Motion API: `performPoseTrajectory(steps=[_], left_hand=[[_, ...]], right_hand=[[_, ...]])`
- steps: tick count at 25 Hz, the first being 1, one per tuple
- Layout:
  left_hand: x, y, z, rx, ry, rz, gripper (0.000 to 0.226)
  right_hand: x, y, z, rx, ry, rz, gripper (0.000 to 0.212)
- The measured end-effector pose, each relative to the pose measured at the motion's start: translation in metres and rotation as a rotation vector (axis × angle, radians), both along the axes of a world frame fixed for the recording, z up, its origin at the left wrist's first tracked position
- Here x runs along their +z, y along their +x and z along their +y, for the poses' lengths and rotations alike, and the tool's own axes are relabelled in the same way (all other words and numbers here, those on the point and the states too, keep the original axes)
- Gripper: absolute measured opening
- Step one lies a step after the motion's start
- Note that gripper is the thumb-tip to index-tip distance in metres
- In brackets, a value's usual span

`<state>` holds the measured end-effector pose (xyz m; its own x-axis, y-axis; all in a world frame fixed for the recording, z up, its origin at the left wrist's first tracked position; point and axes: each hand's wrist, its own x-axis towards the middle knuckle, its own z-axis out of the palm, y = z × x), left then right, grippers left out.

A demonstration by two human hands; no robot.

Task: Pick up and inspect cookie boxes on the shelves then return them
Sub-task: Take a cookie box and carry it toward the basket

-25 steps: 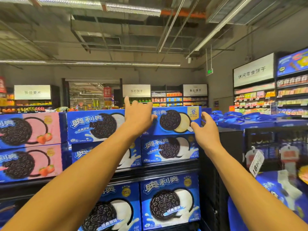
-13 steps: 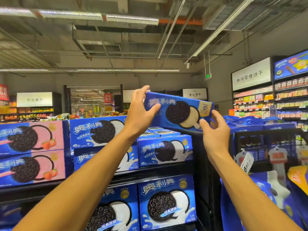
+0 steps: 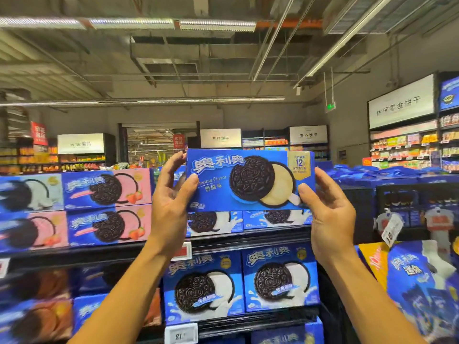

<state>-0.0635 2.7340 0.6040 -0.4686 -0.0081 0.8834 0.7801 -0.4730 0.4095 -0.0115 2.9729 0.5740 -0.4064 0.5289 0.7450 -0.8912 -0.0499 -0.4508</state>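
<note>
Supermarket aisle, stacked shelves (image 3: 238, 234) behind. Both hands, left (image 3: 171, 197) and right (image 3: 327, 207), pinch the blue cookie box (image 3: 250, 181) by its ends, lifted clear; the light edge grip, seemingly fingertip-only, could let it slip.

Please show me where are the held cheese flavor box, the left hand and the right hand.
cheese flavor box (image 3: 250, 182), head view, on the printed dark cookie.
left hand (image 3: 171, 202), head view, on the palm.
right hand (image 3: 330, 214), head view, on the palm.

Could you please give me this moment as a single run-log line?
phase: inspecting | cookie box: lifted off shelf, front facing camera | left hand: grips left end | right hand: grips right end
</note>
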Motion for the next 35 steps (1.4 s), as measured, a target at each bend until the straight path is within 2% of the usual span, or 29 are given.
performPoseTrajectory(steps=[3,5,6,9,12,14,16,17,20,25,30,32,35], left_hand=[[-0.018,0.012,-0.043,0.003,0.14,-0.07,0.029],[-0.03,0.02,-0.068,-0.009,0.188,-0.136,0.03],[-0.034,0.023,-0.082,-0.006,0.212,-0.168,0.031],[-0.045,0.035,-0.12,0.025,0.247,-0.21,0.036],[-0.054,0.046,-0.156,0.066,0.23,-0.225,0.035],[-0.059,0.052,-0.174,0.076,0.212,-0.201,0.032],[-0.064,0.059,-0.192,0.066,0.198,-0.19,0.034],[-0.066,0.062,-0.2,0.06,0.19,-0.193,0.035],[-0.076,0.068,-0.225,0.029,0.124,-0.173,0.037],[-0.095,0.081,-0.261,0.048,0.029,-0.166,0.051],[-0.126,0.087,-0.29,0.028,0.052,-0.386,0.036],[-0.139,0.092,-0.304,-0.014,0.001,-0.461,0.038],[-0.163,0.1,-0.321,-0.09,-0.053,-0.562,0.053]], right_hand=[[-0.009,0.011,-0.048,0.112,0.027,0.001,0.046],[-0.017,0.017,-0.076,0.152,0.031,0.005,0.061],[-0.019,0.019,-0.091,0.169,0.036,0.019,0.062],[-0.025,0.026,-0.132,0.195,0.078,0.034,0.041],[-0.03,0.033,-0.165,0.166,0.102,0.019,0.04],[-0.034,0.041,-0.179,0.191,0.106,-0.005,0.051],[-0.041,0.046,-0.193,0.228,0.115,-0.044,0.071],[-0.046,0.049,-0.199,0.241,0.124,-0.054,0.073],[-0.062,0.054,-0.215,0.257,0.157,-0.071,0.058],[-0.085,0.065,-0.242,0.205,0.201,-0.142,0.056],[-0.113,0.072,-0.284,0.192,0.143,-0.263,0.057],[-0.125,0.074,-0.298,0.195,0.076,-0.343,0.059],[-0.141,0.078,-0.314,0.16,0.033,-0.456,0.049]])
